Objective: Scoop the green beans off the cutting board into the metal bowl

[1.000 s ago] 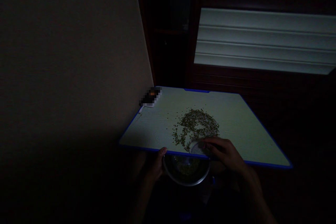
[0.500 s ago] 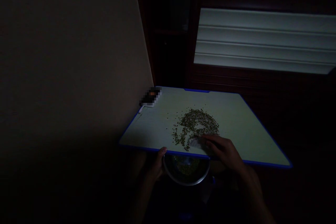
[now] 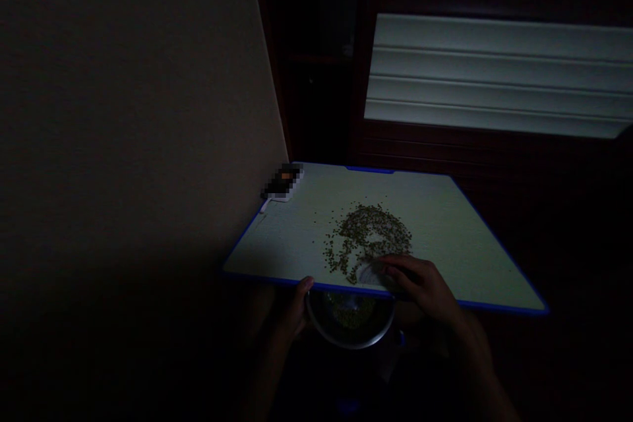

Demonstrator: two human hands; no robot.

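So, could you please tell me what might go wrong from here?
A sweep by the right hand could send small seeds past the metal bowl below the tabletop's near edge. The left hand, beside the bowl's rim, might tip it. In dim light, scattered ones could be overlooked.

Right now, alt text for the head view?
A person's right hand is over a pale, blue-edged board scattered with small grains, fingertips at a pale item too dim to identify. The left hand, thumb at the board's near edge, is beside a shiny-rimmed bowl holding more grains. The room is dark.
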